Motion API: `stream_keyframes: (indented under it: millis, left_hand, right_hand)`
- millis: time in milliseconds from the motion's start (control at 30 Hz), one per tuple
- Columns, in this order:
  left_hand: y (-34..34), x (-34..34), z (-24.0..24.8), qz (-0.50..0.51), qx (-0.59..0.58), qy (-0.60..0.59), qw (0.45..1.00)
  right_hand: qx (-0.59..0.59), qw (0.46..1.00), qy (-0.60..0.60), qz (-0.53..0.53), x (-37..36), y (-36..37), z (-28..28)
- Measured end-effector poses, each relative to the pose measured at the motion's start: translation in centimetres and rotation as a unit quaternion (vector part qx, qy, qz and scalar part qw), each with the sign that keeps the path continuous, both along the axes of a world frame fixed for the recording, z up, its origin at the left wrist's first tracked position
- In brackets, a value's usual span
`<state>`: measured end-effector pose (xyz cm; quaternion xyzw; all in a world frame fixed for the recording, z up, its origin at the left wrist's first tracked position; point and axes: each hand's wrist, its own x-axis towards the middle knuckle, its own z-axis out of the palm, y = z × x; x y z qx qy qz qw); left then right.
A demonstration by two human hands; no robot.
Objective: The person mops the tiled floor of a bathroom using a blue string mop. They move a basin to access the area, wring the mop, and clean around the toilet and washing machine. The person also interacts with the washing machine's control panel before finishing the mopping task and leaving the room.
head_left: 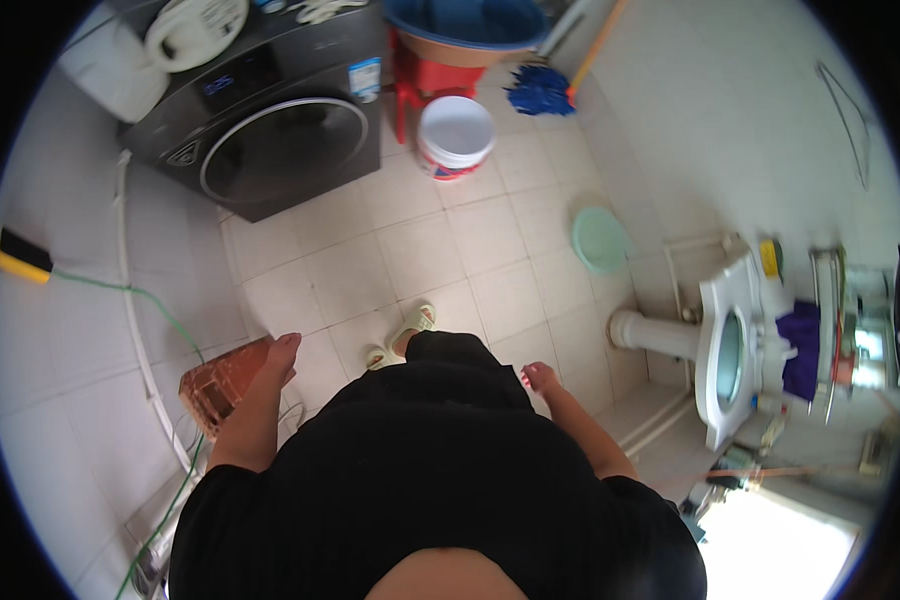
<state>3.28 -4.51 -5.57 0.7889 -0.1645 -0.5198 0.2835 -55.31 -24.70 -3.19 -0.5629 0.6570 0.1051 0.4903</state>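
Observation:
My left hand (285,358) hangs at my left side, its fingers loosely extended and nothing visible in them. Behind that wrist stands a reddish-brown, box-shaped object (220,382) with a patterned side; it looks apart from the hand, though the forearm covers part of it. On the other side, my right hand (540,377) hangs beside my black shorts (455,350), fingers loosely bent, holding nothing that I can see. Below me, pale green slippers (418,318) are on my feet on the tiled floor (410,255).
Ahead on the left stands a dark front-loading washing machine (285,150) with a white jug (198,32) on top. A white bucket (457,133), blue basin (470,22), blue mop (540,90) and green basin (598,240) lie ahead. A pedestal sink (715,345) stands right; a green cord (155,300) runs left.

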Motion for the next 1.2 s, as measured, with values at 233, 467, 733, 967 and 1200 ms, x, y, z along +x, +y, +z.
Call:
stream_keyframes:
  millis: [233,467,733,967,1200]
  left_hand:
    - [-1.3,-6.5,3.6,-0.256,0.049,-0.079,0.962]
    - [-0.5,-4.7,1.4,-0.546,-0.085,-0.148,0.82]
    - [-17.0,-19.0,4.9,-0.493,0.087,-0.171,0.849]
    - [-29.7,-38.8,7.6,-0.465,-0.12,-0.049,0.876]
    - [-36.8,-40.3,12.4,-0.427,-0.105,-0.066,0.896]
  right_hand:
    - [-0.091,0.995,0.02,-0.039,-9.0,8.1,-6.8]
    - [-0.088,0.984,0.04,-0.148,-6.8,7.0,1.1]
    - [-0.107,0.953,0.011,-0.282,-20.8,8.3,0.5]
    - [0.0,0.894,-0.096,-0.438,-30.5,9.2,0.3]
    - [0.061,0.898,-0.109,-0.423,-32.3,1.5,-1.4]
